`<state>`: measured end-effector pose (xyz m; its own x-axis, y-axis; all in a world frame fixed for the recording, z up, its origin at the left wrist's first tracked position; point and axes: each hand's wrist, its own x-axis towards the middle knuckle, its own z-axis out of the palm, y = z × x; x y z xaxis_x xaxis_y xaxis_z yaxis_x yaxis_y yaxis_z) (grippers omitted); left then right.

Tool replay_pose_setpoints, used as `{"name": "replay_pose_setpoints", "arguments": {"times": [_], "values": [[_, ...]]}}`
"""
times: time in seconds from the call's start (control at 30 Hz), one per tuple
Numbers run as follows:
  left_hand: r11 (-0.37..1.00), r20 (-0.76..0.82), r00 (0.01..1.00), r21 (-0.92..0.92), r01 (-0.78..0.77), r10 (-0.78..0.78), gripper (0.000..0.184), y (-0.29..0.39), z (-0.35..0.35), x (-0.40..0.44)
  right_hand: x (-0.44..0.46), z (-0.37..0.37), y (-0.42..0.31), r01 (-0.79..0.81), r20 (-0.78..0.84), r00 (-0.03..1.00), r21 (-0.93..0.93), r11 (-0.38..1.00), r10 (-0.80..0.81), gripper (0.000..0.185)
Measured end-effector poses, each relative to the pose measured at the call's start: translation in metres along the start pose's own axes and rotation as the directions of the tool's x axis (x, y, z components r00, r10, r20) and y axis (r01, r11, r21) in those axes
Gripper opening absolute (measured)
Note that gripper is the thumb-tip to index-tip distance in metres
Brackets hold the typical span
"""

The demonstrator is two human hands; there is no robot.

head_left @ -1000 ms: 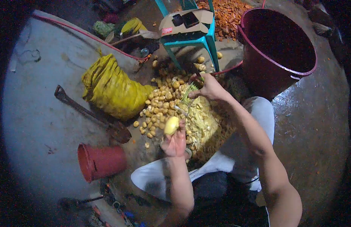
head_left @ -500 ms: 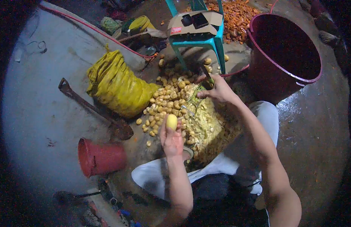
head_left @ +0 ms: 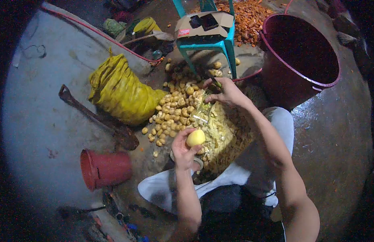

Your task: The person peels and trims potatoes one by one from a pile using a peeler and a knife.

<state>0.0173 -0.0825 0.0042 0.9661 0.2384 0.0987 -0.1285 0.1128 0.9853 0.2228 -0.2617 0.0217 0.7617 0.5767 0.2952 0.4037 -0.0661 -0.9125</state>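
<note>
A peeled, pale yellow potato (head_left: 195, 138) rests between the fingers and thumb of my left hand (head_left: 185, 150), above the near edge of the potato pile. My right hand (head_left: 227, 93), farther forward and to the right, is closed round a green-handled tool (head_left: 215, 84) that looks like a knife or peeler; its shape is partly hidden. Unpeeled potatoes (head_left: 170, 117) lie heaped on the floor beyond my left hand. Yellowish peelings (head_left: 219, 129) are piled just right of them, below my right hand.
A full yellow sack (head_left: 124, 90), a shovel (head_left: 94, 115) and a red bucket (head_left: 110, 169) stand or lie at left. A large maroon tub (head_left: 275, 76) is at right. A teal chair (head_left: 227, 46) carries a cardboard box (head_left: 225, 19); orange pieces (head_left: 251, 20) lie behind it.
My left hand has turned, and the potato in it now sits farther right, between thumb and fingers. My right hand has tilted the tool differently. The view has shifted slightly.
</note>
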Motion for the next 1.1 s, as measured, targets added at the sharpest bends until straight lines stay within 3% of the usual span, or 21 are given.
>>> {"name": "replay_pose_setpoints", "arguments": {"times": [0.03,0.1,0.13,0.17,0.23,0.3,0.33,0.4,0.43,0.47,0.5,0.57,0.63,0.7,0.77,0.83,0.9,0.97,1.03,1.07,1.1], "values": [[1.000,-0.011,0.999,0.002,0.032,-0.031,0.062,0.002,0.001,-0.003,-0.003,0.000,-0.002,0.017,-0.004,1.000,0.031,0.999,-0.016,0.048],[0.998,-0.026,0.998,-0.003,0.056,-0.056,0.063,0.007,0.005,-0.002,-0.010,0.008,-0.013,0.231,0.133,0.965,-0.023,0.973,-0.226,0.048],[0.998,-0.022,0.999,0.061,0.026,-0.025,0.061,0.011,0.009,0.002,-0.012,0.010,-0.018,0.141,0.214,0.969,-0.077,0.987,-0.122,0.049],[0.992,-0.017,1.000,0.123,0.012,-0.010,0.060,0.012,0.010,-0.002,-0.006,0.018,0.026,0.118,0.034,0.993,-0.084,0.989,-0.116,0.052],[0.996,0.001,1.000,0.087,-0.025,0.025,0.059,0.009,0.010,-0.002,-0.002,-0.004,0.010,-0.091,0.041,0.995,-0.082,0.992,0.095,0.047],[0.997,0.020,0.998,0.049,-0.061,0.061,0.057,0.008,0.012,-0.001,-0.009,0.001,-0.005,-0.030,0.036,0.999,-0.036,0.999,0.032,0.045],[0.991,0.017,0.997,0.115,-0.075,0.073,0.055,0.009,0.013,0.000,-0.012,0.008,-0.009,0.122,0.081,0.990,-0.098,0.988,-0.114,0.044],[0.980,0.016,0.996,0.180,-0.084,0.082,0.054,0.008,0.014,0.001,-0.012,0.010,-0.017,0.151,0.206,0.969,-0.047,0.987,-0.139,0.046],[0.990,0.028,0.997,0.117,-0.076,0.073,0.054,0.007,0.013,0.002,-0.010,0.004,-0.012,0.154,0.144,0.981,-0.148,0.977,-0.132,0.045],[0.996,0.041,0.997,0.056,-0.070,0.067,0.054,0.006,0.012,0.001,-0.003,0.005,0.018,0.093,0.048,0.995,-0.032,0.995,-0.091,0.047],[0.996,0.043,0.997,0.057,-0.074,0.072,0.054,0.005,0.011,0.001,-0.002,-0.001,0.011,0.043,0.022,0.999,-0.065,0.997,-0.041,0.048],[0.949,0.014,1.000,-0.316,0.003,0.002,0.056,0.003,0.011,-0.001,-0.007,-0.003,-0.003,-0.009,-0.008,1.000,-0.094,0.996,0.008,0.050],[0.937,0.006,1.000,-0.350,-0.004,0.007,0.055,-0.001,0.008,0.000,-0.011,0.007,-0.021,0.249,0.039,0.968,-0.059,0.967,-0.247,0.050],[0.923,-0.001,1.000,-0.385,-0.004,0.004,0.053,-0.005,0.008,0.002,-0.010,0.007,-0.026,0.212,0.076,0.974,0.030,0.977,-0.214,0.049],[0.899,-0.032,0.999,-0.439,-0.009,-0.005,0.051,-0.007,0.010,0.003,-0.004,-0.001,-0.009,-0.040,-0.016,0.999,-0.039,0.998,0.040,0.048],[0.908,-0.082,0.997,-0.417,-0.039,0.005,0.056,-0.008,0.010,-0.003,-0.002,-0.003,-0.017,-0.027,-0.063,0.998,-0.019,0.999,0.026,0.046],[0.773,0.016,0.989,-0.622,0.123,-0.145,0.057,-0.012,0.000,-0.004,-0.011,0.007,-0.034,0.230,-0.009,0.973,0.080,0.970,-0.230,0.045],[0.744,0.022,0.989,-0.656,0.125,-0.147,0.052,-0.019,0.004,-0.002,-0.011,0.008,-0.031,0.228,0.020,0.974,-0.001,0.974,-0.228,0.046],[0.746,-0.094,0.990,-0.666,0.017,-0.106,0.049,-0.018,0.015,0.001,-0.004,0.006,-0.009,0.005,-0.077,0.997,-0.030,1.000,-0.007,0.049],[0.745,-0.045,0.995,-0.666,0.036,-0.087,0.048,-0.015,0.014,0.003,-0.001,0.001,-0.001,-0.084,-0.031,0.996,0.096,0.992,0.087,0.049],[0.745,-0.037,0.996,-0.666,0.036,-0.081,0.048,-0.017,0.013,0.005,-0.001,-0.002,-0.007,-0.078,-0.039,0.996,0.092,0.993,0.082,0.049]]}}
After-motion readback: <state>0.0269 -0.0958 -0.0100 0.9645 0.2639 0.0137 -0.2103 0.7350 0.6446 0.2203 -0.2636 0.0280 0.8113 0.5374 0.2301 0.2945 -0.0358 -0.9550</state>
